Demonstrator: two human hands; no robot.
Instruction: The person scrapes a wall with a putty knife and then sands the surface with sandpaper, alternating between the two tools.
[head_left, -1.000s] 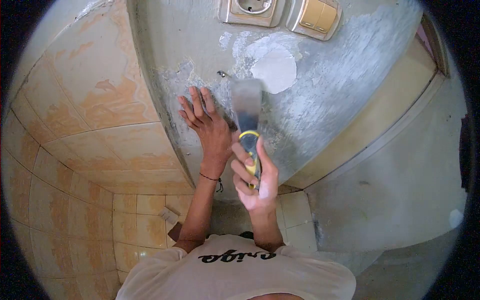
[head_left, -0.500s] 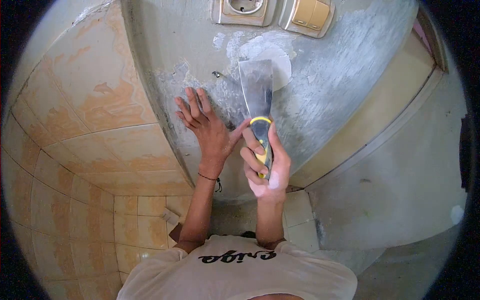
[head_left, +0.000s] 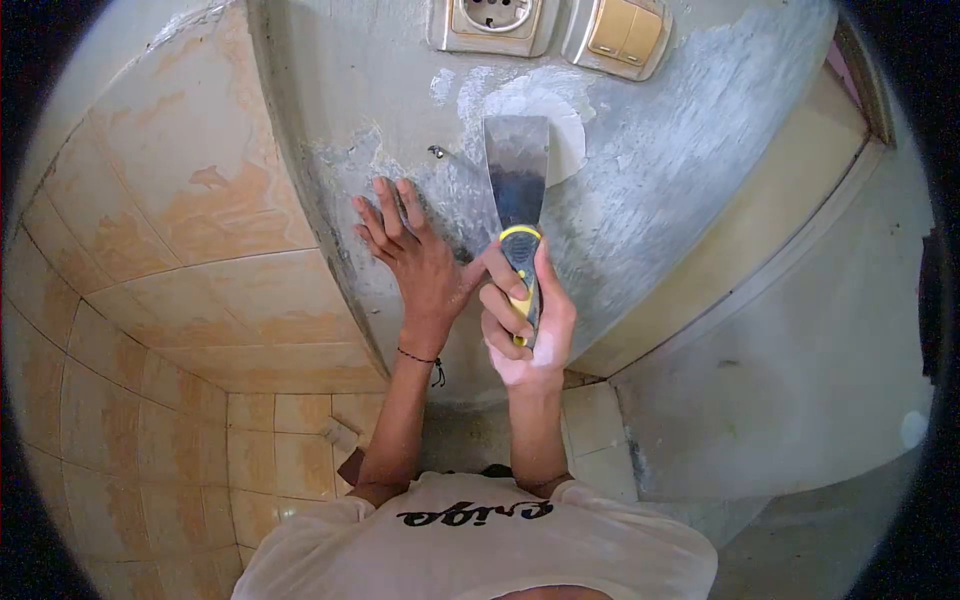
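Note:
My right hand (head_left: 530, 315) is wrapped round the black and yellow handle of a putty knife (head_left: 517, 175), its wide metal blade pointing up the wall. The blade overlaps a white putty patch (head_left: 568, 140) on the grey wall (head_left: 640, 190). Flat against the wall to the left, my left hand (head_left: 425, 270) has its fingers spread and its thumb reaching toward the knife handle. A small metal hook or screw (head_left: 436, 152) sticks out of the wall just above the left fingertips. White powder marks the heel of my right hand.
A power socket (head_left: 492, 40) and a double light switch (head_left: 625, 38) sit above the patch. Orange-patterned tiles (head_left: 200, 220) cover the wall at left. A cream door frame (head_left: 730, 240) runs along the right. Below lies a tiled floor (head_left: 300, 440).
The putty knife has shifted slightly and turned a little, its blade now straighter up over the patch. My left hand stays in place on the wall.

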